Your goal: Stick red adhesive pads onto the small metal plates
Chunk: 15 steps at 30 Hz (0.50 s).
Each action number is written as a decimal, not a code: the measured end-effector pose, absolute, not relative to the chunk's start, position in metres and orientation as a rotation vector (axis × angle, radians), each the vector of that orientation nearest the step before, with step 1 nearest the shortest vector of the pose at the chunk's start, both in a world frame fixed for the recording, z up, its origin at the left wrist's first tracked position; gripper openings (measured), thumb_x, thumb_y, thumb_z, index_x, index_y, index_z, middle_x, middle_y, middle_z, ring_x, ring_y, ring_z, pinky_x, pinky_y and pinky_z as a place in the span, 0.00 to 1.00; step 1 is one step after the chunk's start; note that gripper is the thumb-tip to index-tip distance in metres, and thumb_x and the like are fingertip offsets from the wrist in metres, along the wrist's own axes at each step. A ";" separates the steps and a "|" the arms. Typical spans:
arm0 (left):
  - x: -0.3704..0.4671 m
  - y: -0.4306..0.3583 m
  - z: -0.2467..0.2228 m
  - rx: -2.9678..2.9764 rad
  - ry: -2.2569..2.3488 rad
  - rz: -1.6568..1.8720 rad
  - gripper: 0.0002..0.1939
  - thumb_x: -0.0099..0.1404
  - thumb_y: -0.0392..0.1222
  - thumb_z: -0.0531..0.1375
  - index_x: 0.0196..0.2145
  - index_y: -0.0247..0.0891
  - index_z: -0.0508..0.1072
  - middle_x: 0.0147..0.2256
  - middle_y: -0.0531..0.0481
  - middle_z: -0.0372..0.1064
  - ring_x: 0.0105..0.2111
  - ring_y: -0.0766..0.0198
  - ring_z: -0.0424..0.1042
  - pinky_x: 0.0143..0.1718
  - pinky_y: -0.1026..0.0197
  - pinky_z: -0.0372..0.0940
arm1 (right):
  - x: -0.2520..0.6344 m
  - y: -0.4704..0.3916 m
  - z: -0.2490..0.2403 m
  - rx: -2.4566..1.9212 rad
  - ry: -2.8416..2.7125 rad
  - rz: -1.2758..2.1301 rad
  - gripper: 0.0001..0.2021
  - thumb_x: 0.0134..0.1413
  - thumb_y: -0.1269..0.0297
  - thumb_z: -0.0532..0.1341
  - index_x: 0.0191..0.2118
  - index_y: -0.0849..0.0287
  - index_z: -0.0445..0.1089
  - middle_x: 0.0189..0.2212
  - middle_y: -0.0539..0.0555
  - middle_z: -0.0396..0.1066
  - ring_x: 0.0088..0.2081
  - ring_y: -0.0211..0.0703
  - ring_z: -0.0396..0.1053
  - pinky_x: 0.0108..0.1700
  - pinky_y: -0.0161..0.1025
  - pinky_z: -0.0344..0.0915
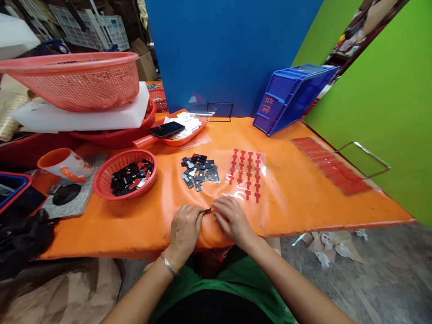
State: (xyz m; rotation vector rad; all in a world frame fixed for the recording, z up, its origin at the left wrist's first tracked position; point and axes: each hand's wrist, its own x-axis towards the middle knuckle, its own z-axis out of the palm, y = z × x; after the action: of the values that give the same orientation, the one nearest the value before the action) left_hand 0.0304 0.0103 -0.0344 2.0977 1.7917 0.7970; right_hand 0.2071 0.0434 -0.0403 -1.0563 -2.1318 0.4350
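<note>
My left hand (185, 229), with a silver bracelet at its wrist, pinches a small dark plate (207, 210) close to the table's front edge. From the other side my right hand (232, 219) closes thumb and fingertips about the plate's right end. Fingers cover most of the plate. Just beyond lies a loose pile of small black and silver plates (201, 171) with hook-shaped cut-outs. To its right, a clear sheet (262, 173) bears rows of red T-shaped stickers (249, 174). A red basket (97, 180) on the left holds more black plates, some showing red.
Behind stands a red scoop (145, 141) with white papers and a black phone (166, 129). A mug (64, 164) and a large pink basket (101, 85) are at left. A tilted blue bin (280, 96) and a red sticker sheet (330, 166) are at right.
</note>
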 end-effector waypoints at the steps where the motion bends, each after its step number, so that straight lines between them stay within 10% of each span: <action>1: 0.030 0.013 -0.033 2.029 1.786 0.827 0.09 0.65 0.38 0.55 0.35 0.38 0.75 0.32 0.46 0.73 0.35 0.58 0.68 0.39 0.57 0.62 | 0.214 0.048 -0.039 -1.127 -2.042 0.459 0.10 0.58 0.68 0.54 0.43 0.56 0.70 0.39 0.58 0.72 0.44 0.49 0.66 0.46 0.49 0.64; 15: 0.104 0.075 -0.023 0.880 1.183 0.949 0.05 0.57 0.37 0.60 0.30 0.35 0.66 0.26 0.47 0.73 0.26 0.66 0.73 0.29 0.65 0.67 | 0.282 0.103 -0.036 -1.907 -1.904 0.448 0.06 0.46 0.74 0.56 0.24 0.60 0.67 0.29 0.54 0.67 0.32 0.41 0.65 0.34 0.34 0.56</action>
State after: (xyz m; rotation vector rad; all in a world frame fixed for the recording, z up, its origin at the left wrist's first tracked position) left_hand 0.1045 0.0753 -0.0232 0.8800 1.1835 0.9493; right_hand 0.2817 0.1032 -0.0356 -1.9075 -1.9039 0.4480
